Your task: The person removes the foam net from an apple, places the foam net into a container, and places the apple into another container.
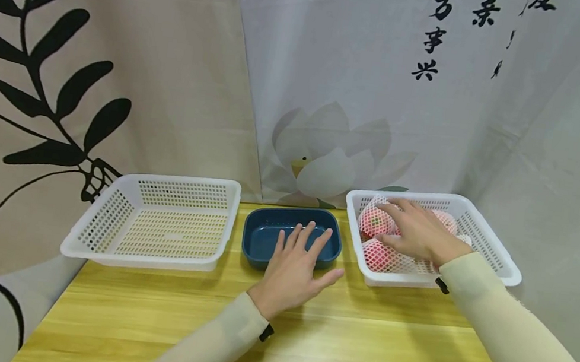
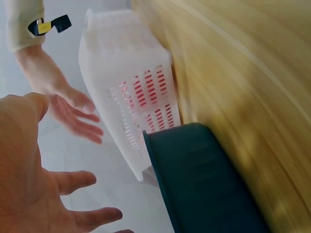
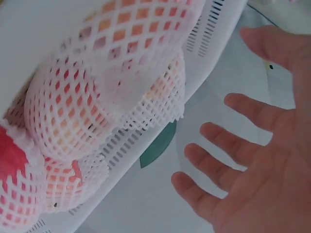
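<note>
In the head view my right hand hovers over the right white basket, which holds several red fruits in white foam nets. Its fingers are spread and hold nothing; the right wrist view shows the netted fruit apart from my right hand. My left hand, fingers spread, is above the near side of the dark blue tray and grips nothing. The left wrist view has my left hand beside the tray.
An empty white basket stands at the left on the wooden table, with the blue tray between the two baskets. Behind them hangs a cloth with printed leaves, a flower and black characters.
</note>
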The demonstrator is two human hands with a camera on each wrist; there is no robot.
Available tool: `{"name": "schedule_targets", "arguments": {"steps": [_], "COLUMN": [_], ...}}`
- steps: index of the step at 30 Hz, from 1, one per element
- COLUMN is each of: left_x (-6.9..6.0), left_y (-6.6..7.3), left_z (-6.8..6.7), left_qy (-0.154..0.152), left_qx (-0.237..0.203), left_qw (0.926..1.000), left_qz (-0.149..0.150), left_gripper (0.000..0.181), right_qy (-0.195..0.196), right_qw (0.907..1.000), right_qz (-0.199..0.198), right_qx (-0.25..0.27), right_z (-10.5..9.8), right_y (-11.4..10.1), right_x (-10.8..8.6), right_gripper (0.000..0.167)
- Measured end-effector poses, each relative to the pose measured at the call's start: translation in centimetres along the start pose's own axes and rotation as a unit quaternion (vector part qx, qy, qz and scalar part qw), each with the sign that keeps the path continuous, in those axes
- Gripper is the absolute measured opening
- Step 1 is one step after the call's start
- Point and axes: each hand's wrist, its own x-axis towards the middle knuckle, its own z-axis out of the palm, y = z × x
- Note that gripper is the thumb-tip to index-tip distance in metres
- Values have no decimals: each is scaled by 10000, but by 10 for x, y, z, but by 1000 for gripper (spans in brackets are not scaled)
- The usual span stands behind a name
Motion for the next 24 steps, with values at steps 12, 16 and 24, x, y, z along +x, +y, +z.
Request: {"name": "schedule_targets", "arguments": {"steps": [12,16,24], "left_x": [15,20,29], "left_y": [13,19,31], "left_z": [14,18,27], "left_qy": [-152,-83,-186], "left_qx": [16,44,58], "left_qw": [9999,9999,9997], "left_qz": [51,130,172], "left_gripper": [90,89,90], "right_qy": [-30,-77,-247], "right_qw": [9986,9981,9961], "right_qz": [-502,-589,-764], "right_qx": [-136,-178,-378], "right_z": [5,7,11], "right_y": [6,6,5], "right_x": [16,22,33], "right_gripper": [66,63,60]}}
